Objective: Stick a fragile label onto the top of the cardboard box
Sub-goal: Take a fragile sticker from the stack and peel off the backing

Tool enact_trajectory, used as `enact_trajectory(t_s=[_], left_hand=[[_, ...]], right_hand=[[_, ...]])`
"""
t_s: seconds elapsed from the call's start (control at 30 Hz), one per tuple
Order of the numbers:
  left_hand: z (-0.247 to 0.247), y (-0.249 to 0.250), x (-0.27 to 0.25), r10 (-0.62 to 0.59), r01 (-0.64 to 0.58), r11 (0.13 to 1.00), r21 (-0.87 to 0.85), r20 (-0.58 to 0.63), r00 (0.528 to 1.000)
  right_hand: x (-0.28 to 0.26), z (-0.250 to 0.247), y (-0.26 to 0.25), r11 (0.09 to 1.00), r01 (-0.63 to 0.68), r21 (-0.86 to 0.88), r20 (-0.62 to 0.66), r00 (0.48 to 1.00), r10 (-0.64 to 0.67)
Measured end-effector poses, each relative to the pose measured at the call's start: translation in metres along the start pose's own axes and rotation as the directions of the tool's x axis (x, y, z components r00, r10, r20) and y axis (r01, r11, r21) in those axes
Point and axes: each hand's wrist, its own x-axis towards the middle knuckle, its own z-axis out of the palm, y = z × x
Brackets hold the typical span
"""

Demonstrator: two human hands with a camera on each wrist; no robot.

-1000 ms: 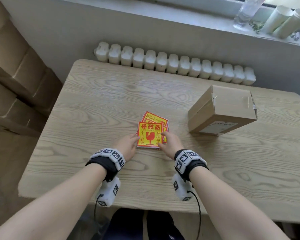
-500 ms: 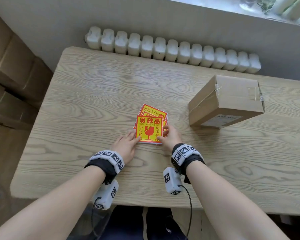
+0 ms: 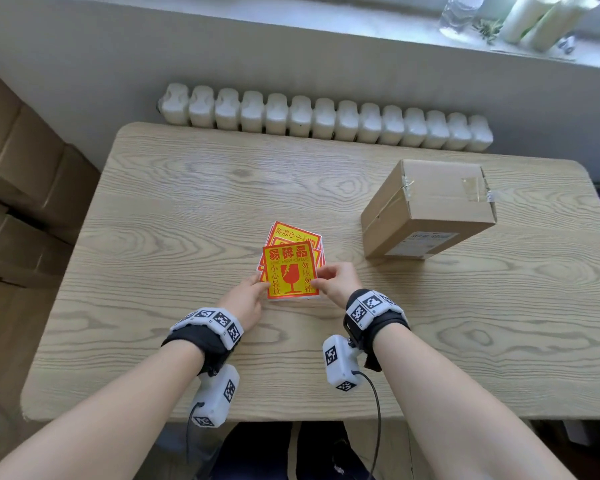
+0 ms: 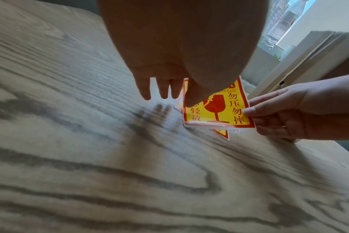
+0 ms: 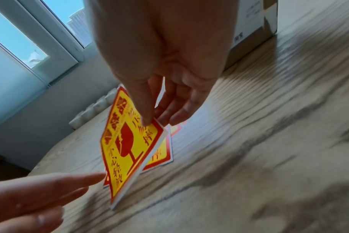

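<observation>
Both forearms reach forward side by side, each wrist banded with a marker-covered strap. The right hand (image 3: 336, 280) pinches the label (image 3: 290, 270) at its right edge, thumb on the printed face and fingers (image 5: 177, 113) curled beneath. The left hand (image 3: 245, 299) lies with fingers nearly straight, its thumb (image 4: 197, 94) on the label's left edge.

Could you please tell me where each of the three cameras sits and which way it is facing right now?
Head: above, looking down at the table, cardboard box, both forearms and wrist units.
Left wrist: under the left hand, looking along its fingers toward the window.
Right wrist: under the right hand, looking along the fingers that pinch the label.
All three share the top fragile label.
</observation>
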Motion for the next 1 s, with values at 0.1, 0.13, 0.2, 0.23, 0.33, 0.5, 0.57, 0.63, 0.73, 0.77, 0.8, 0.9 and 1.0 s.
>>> enact_trajectory(t_s=[0.1, 0.13, 0.2, 0.23, 0.33, 0.5, 0.57, 0.63, 0.73, 0.77, 0.8, 0.9, 1.0], left_hand=[[-0.017, 0.013, -0.003, -0.003, 0.001, 0.999, -0.044, -0.050, 0.999], [-0.023, 0.018, -0.004, -0.001, -0.003, 0.999, -0.054, -0.076, 0.997], [-0.035, 0.027, -0.005, 0.006, -0.014, 0.998, -0.063, -0.134, 0.991], [-0.041, 0.031, -0.006, 0.011, -0.021, 0.998, -0.064, -0.159, 0.987], [-0.061, 0.047, -0.010, -0.025, 0.012, 0.998, -0.065, -0.205, 0.979], [-0.095, 0.076, -0.018, -0.028, -0.001, 0.995, -0.102, -0.286, 0.958], [-0.107, 0.087, -0.019, 0.006, -0.045, 0.991, -0.125, -0.298, 0.955], [-0.117, 0.101, -0.021, 0.039, -0.083, 0.988, -0.134, -0.301, 0.953], [-0.130, 0.121, -0.025, 0.081, -0.125, 0.986, -0.115, -0.326, 0.942], [-0.133, 0.126, -0.027, 0.087, -0.129, 0.986, -0.106, -0.333, 0.939], [-0.136, 0.130, -0.029, 0.091, -0.133, 0.986, -0.103, -0.337, 0.937], [-0.142, 0.140, -0.031, 0.101, -0.140, 0.986, -0.094, -0.340, 0.935], [-0.148, 0.146, -0.033, 0.091, -0.135, 0.986, -0.101, -0.352, 0.932]], right_hand=[[-0.004, -0.011, -0.009, 0.999, 0.023, 0.038, -0.004, 1.000, -0.022], [-0.006, -0.015, -0.013, 0.998, 0.027, 0.048, -0.004, 1.000, -0.027], [-0.011, -0.025, -0.021, 0.997, 0.049, 0.052, -0.009, 0.999, -0.049], [-0.014, -0.030, -0.024, 0.997, 0.065, 0.050, -0.013, 0.998, -0.064], [-0.024, -0.043, -0.037, 0.994, 0.097, 0.047, -0.023, 0.995, -0.096], [-0.046, -0.066, -0.057, 0.989, 0.143, 0.038, -0.028, 0.989, -0.143], [-0.053, -0.076, -0.065, 0.985, 0.173, 0.025, -0.043, 0.984, -0.172], [-0.058, -0.085, -0.072, 0.979, 0.202, 0.013, -0.056, 0.978, -0.201], [-0.062, -0.099, -0.081, 0.973, 0.232, 0.007, -0.069, 0.971, -0.231], [-0.063, -0.103, -0.084, 0.972, 0.236, 0.004, -0.064, 0.970, -0.235], [-0.063, -0.107, -0.086, 0.970, 0.243, 0.005, -0.060, 0.968, -0.243], [-0.064, -0.116, -0.091, 0.965, 0.260, 0.029, -0.059, 0.964, -0.258], [-0.062, -0.122, -0.095, 0.957, 0.286, 0.054, -0.066, 0.957, -0.282]])
